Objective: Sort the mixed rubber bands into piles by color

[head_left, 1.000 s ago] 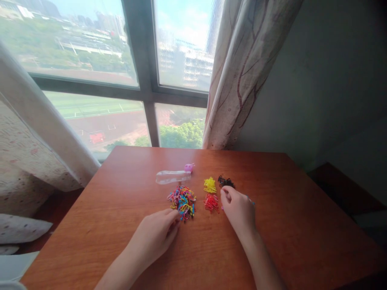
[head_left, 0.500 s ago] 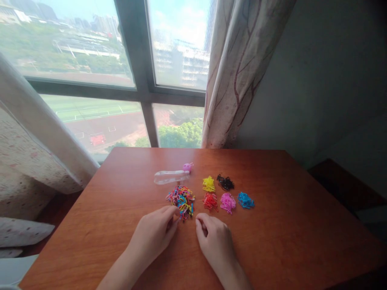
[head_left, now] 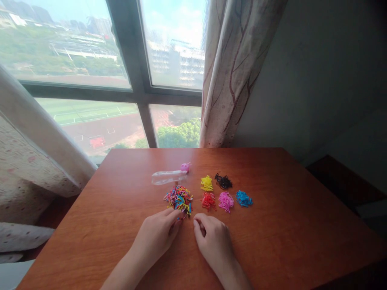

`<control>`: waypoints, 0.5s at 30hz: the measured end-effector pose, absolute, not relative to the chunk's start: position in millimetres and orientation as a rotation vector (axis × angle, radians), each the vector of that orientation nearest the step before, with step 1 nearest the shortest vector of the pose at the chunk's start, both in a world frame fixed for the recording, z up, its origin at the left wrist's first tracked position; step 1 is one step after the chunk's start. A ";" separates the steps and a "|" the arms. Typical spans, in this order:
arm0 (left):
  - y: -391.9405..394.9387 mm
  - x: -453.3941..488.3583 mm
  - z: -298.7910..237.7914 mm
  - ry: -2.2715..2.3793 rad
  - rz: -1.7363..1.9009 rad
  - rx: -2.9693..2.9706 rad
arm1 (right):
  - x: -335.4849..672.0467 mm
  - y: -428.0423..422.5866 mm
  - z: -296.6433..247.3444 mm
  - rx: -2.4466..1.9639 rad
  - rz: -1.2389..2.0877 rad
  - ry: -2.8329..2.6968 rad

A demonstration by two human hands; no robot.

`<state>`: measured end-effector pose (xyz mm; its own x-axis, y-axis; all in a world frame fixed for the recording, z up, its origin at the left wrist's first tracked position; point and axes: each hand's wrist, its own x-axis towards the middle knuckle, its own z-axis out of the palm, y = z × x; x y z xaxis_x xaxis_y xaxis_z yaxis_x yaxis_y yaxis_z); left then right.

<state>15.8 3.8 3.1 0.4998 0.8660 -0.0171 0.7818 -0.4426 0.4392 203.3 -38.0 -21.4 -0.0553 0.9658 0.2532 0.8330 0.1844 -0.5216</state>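
A loose heap of mixed-colour rubber bands [head_left: 179, 197] lies in front of me, in red, yellow, blue, pink and black. At its near edge, my left hand [head_left: 161, 229] has its fingers bent and close together over the bands; whatever is between the fingertips is hidden. My right hand [head_left: 213, 233] rests just right of the heap, curled with thumb and forefinger meeting; I cannot make out anything in it. Single-colour piles lie to the right: yellow bands [head_left: 207, 183], black bands [head_left: 223, 181], red bands [head_left: 208, 200], pink bands [head_left: 226, 201] and blue bands [head_left: 243, 198].
Behind the mixed heap, a clear plastic container [head_left: 167, 177] lies on its side, with a pink lid [head_left: 185, 167] at its right end. The brown wooden table [head_left: 287, 233] meets a window [head_left: 145, 96] with curtains [head_left: 229, 80] at its far side.
My left fingers have moved a little further onto the near edge of the mixed heap. My right hand stays curled in nearly the same place. The whole view has shifted slightly.
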 end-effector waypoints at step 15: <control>5.7 10.3 4.2 1.396 0.372 2.371 | 203.0 -39.3 -20.4 -1.684 0.329 -1.923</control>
<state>10.3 5.7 4.2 0.4764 0.8783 0.0419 0.7824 -0.4451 0.4355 203.0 -39.3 -20.4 -0.0571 0.9678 0.2452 0.8315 0.1820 -0.5249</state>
